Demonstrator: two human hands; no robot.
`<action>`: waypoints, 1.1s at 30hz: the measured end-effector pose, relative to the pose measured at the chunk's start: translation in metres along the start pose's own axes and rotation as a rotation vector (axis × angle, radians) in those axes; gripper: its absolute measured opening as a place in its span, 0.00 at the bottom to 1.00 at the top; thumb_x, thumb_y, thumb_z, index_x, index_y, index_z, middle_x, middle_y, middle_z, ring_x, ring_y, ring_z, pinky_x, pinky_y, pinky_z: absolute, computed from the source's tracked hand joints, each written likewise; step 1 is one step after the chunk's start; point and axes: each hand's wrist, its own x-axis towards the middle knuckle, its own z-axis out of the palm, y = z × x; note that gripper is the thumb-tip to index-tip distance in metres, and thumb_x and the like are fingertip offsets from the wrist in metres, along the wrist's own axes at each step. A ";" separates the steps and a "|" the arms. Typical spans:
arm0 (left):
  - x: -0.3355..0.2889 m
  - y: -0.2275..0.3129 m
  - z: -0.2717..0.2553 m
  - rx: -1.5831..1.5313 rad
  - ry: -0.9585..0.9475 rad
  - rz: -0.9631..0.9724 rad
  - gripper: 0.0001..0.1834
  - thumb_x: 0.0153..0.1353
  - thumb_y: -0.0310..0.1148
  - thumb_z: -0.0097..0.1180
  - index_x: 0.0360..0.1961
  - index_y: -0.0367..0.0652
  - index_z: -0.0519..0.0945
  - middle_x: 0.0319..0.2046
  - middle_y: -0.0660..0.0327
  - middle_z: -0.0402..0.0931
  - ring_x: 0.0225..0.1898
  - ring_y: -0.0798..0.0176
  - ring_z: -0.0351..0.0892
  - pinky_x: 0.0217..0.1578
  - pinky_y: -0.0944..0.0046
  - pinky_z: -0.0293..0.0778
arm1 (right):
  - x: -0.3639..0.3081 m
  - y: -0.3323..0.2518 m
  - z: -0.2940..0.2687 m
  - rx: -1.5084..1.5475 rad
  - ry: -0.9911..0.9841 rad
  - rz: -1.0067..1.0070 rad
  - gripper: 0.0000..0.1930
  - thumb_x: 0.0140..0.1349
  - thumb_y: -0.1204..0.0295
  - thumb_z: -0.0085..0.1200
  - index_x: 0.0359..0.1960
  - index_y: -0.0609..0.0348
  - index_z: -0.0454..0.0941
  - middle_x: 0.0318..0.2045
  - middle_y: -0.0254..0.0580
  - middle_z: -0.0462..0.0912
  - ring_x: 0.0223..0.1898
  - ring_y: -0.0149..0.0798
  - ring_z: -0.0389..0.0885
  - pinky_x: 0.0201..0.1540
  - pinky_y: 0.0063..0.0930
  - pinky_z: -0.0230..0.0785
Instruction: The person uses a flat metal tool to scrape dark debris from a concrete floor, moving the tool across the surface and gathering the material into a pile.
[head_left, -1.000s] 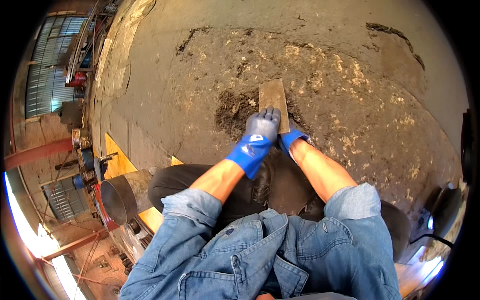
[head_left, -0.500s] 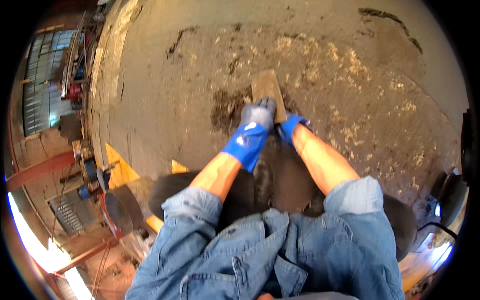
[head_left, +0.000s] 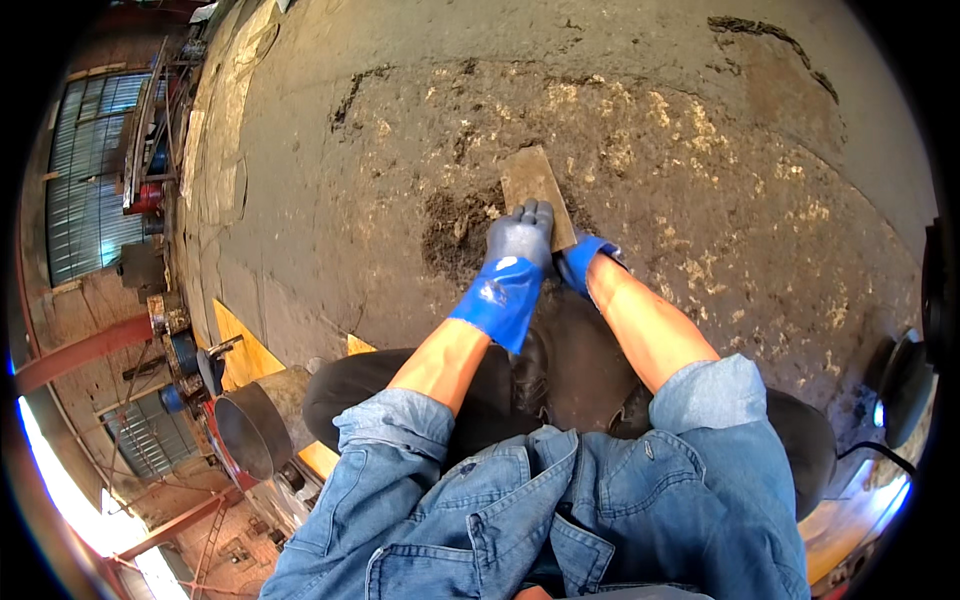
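Observation:
A flat, rectangular, mud-smeared trowel (head_left: 535,180) is held slanted in front of my knees, over the dark, rough ground. My left hand (head_left: 522,232), in a grey-palmed glove with a blue cuff, is closed at its left edge, fingers pressed together on the upper face. At the near end, my right hand (head_left: 590,258), in a matching blue glove, appears to grip the trowel from below; its fingers and any handle are hidden. Beside my left glove lies a dark clump of loose, crumbly material (head_left: 455,232).
Pale flecks dot the rough brown surface (head_left: 690,220), bordered by smoother grey ground (head_left: 300,180). A dark ridge (head_left: 775,40) runs at the far right. Yellow boards (head_left: 245,345) and a metal cylinder (head_left: 255,430) stand left. A round dark lamp-like object (head_left: 908,390) with a cable is right.
The trowel and both hands have shifted slightly nearer to me, my left hand a little to the right. Both hands keep their places on the trowel.

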 end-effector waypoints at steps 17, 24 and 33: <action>0.005 0.006 -0.014 -0.116 0.130 0.063 0.32 0.46 0.27 0.63 0.57 0.40 0.72 0.60 0.46 0.75 0.60 0.43 0.76 0.57 0.51 0.75 | -0.018 -0.035 -0.048 -2.065 0.073 -0.411 0.19 0.62 0.60 0.55 0.51 0.53 0.81 0.42 0.60 0.86 0.42 0.61 0.85 0.45 0.49 0.78; 0.007 -0.004 -0.013 -0.202 0.181 0.129 0.31 0.45 0.25 0.61 0.55 0.39 0.76 0.57 0.44 0.78 0.58 0.42 0.78 0.58 0.51 0.74 | 0.005 -0.011 -0.026 -2.816 -0.329 -0.212 0.15 0.66 0.63 0.53 0.50 0.49 0.86 0.53 0.47 0.84 0.51 0.48 0.84 0.48 0.46 0.79; -0.001 0.010 -0.010 -0.236 0.161 0.101 0.32 0.49 0.25 0.59 0.60 0.42 0.73 0.62 0.45 0.73 0.63 0.44 0.73 0.60 0.52 0.73 | -0.002 -0.009 -0.036 -2.984 -0.342 -0.091 0.16 0.70 0.61 0.49 0.54 0.49 0.82 0.51 0.39 0.84 0.49 0.45 0.81 0.48 0.38 0.77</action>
